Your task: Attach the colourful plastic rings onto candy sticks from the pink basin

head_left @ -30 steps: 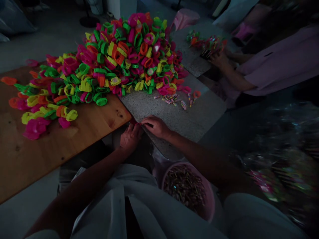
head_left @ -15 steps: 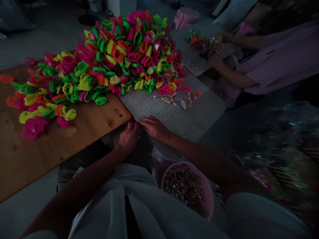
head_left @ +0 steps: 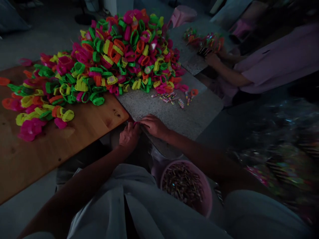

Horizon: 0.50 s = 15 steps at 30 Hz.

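At the near corner where the wooden and grey table tops meet, both hands are together. My left hand [head_left: 129, 135] is closed on a pink plastic toy watch [head_left: 136, 123]; only a sliver of it shows between the fingers. My right hand [head_left: 156, 126] rests along the grey edge, its fingertips pressed together at the same pink piece. Beyond them rises a big heap of toy watches [head_left: 114, 63] in pink, green, yellow and orange. Small wrapped candy rolls [head_left: 168, 97] lie on the grey top in front of the heap.
Below my right forearm stands a pink bucket [head_left: 209, 199] full of small wrapped pieces. The wooden table [head_left: 94, 122] extends left. Across the grey table [head_left: 149, 104], a person in a pink shirt [head_left: 279, 63] handles colourful items. Clear plastic bags [head_left: 281, 132] lie at right.
The view has shifted slightly, so the heap sits a little further left. My hands stay together at the table corner, with the pink piece moved only slightly between them.
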Motion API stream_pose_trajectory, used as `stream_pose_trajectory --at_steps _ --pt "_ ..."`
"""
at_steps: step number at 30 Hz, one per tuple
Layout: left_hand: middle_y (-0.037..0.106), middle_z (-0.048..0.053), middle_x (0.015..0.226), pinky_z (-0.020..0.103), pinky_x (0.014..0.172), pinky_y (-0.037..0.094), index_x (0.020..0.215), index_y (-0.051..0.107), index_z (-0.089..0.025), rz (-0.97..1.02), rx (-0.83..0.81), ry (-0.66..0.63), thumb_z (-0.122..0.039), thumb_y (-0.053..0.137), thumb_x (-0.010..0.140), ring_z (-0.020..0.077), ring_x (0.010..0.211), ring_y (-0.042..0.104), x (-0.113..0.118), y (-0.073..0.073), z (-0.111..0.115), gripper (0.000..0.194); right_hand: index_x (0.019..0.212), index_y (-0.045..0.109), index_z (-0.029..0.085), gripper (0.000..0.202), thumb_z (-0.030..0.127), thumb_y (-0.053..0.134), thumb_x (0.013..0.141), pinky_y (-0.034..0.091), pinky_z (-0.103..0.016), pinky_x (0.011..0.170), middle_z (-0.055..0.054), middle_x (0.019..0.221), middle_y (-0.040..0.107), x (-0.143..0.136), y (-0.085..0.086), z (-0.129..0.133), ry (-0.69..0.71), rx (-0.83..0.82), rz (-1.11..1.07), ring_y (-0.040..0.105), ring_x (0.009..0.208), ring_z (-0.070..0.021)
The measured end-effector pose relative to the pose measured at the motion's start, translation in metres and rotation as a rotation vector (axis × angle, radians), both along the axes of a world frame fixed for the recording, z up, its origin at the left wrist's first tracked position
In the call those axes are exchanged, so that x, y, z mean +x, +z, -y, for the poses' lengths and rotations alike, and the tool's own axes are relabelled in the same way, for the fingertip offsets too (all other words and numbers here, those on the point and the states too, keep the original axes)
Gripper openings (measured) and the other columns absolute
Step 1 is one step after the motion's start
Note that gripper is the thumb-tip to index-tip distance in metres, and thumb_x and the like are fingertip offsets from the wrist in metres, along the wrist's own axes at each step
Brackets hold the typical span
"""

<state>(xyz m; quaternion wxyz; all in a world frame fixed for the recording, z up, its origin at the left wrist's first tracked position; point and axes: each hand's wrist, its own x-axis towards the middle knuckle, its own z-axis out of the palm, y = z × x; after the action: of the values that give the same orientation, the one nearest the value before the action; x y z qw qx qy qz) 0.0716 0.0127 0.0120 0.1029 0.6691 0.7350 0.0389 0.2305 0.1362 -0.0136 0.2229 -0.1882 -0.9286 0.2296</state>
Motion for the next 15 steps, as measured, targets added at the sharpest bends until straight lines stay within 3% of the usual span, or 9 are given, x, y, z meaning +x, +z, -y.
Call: stream_pose_trajectory --at_steps 9,15 --pt "0.061 0.012 0.119 0.033 0.079 0.053 0.129 0.061 -0.023 0.001 0.016 -0.006 -0.02 0.035 0.108 0.0241 0.103 0.066 -0.001 -0.006 -0.003 0.033 0.12 0.077 0.02 0.028 0.026 0.052 0.108 0.05 -0.042 0.098 -0.01 0.106 0.075 0.0 0.0 0.001 0.048 0.13 0.069 0.063 0.101 -0.0258" --pt "0.061 0.011 0.118 0.034 0.073 0.054 0.131 0.063 -0.026 0.013 0.031 0.007 -0.035 0.04 0.11 0.0249 0.097 0.068 -0.004 0.003 -0.003 0.033 0.122 0.076 0.021 0.025 0.027 0.058 0.107 0.051 -0.041 0.099 -0.01 0.111 0.076 -0.002 -0.005 0.012 -0.04 0.174 0.037 0.063 0.107 -0.026"
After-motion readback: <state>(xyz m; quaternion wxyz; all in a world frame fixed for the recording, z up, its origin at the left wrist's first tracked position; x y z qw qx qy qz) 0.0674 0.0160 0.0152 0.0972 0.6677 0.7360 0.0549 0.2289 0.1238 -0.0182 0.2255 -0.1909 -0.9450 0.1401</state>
